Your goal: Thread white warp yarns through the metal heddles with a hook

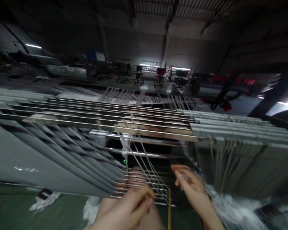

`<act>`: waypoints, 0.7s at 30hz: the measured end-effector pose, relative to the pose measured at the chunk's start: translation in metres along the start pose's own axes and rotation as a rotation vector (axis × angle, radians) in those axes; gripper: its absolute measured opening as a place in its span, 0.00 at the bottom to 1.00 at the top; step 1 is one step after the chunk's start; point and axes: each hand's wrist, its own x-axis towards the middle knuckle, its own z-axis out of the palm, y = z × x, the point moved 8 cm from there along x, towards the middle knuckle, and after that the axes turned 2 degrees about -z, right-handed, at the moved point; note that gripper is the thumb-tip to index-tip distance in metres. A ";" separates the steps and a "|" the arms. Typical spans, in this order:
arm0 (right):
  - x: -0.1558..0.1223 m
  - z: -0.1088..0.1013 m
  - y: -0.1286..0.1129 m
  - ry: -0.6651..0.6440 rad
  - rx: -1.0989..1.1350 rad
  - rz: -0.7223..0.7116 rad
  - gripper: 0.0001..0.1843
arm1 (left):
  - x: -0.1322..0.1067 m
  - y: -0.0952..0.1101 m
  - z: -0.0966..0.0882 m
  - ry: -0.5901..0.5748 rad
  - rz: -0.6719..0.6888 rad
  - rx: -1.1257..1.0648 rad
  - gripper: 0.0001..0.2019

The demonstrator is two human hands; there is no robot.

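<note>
My left hand [134, 204] is low in the middle, a little blurred, its fingers curled in with the thumb close to them. What it may pinch is too small to make out. It is in front of a stack of thin metal bars [156, 185]. Across from it, on the right, my right hand [192, 183] has its fingers bent together near the thumb; anything between them cannot be made out. Several white threads [144, 156] slant down from the upper rails to the lower bars between the hands. A thin yellow stick [169, 209] stands upright between my hands.
Long metal rails [148, 129] cross above the hands. Dense grey heddle packs [50, 156] hang left, others [242, 156] right. A white knotted strip [124, 145] with a green tie [125, 161] hangs centrally. White thread waste [244, 212] lies lower right.
</note>
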 end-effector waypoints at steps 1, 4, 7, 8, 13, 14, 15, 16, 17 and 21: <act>0.001 0.004 -0.002 -0.030 0.053 0.044 0.12 | 0.007 0.001 -0.017 0.053 0.003 0.044 0.13; 0.005 0.014 -0.020 -0.059 0.132 0.093 0.08 | 0.023 -0.002 -0.065 0.347 -0.007 0.470 0.19; 0.014 0.017 -0.040 -0.056 0.072 0.056 0.06 | 0.035 -0.017 -0.087 0.491 -0.210 0.852 0.21; 0.017 0.019 -0.045 -0.073 0.053 0.053 0.06 | 0.040 -0.020 -0.087 0.488 -0.240 0.858 0.21; 0.025 0.029 -0.057 -0.194 -0.014 0.026 0.07 | 0.050 0.005 -0.057 0.254 -0.031 0.193 0.15; 0.027 0.033 -0.059 -0.223 -0.011 0.009 0.08 | 0.045 0.017 -0.052 0.232 0.034 0.119 0.13; 0.029 0.038 -0.062 -0.250 -0.003 -0.010 0.08 | 0.038 0.031 -0.047 0.209 0.113 0.109 0.12; 0.031 0.043 -0.064 -0.276 0.007 -0.024 0.08 | 0.030 0.043 -0.040 0.179 0.198 0.152 0.11; 0.033 0.047 -0.065 -0.296 0.014 -0.028 0.08 | 0.023 0.052 -0.034 0.146 0.266 0.222 0.11; 0.034 0.048 -0.066 -0.284 0.039 0.029 0.04 | 0.026 0.036 -0.044 0.198 0.193 0.330 0.13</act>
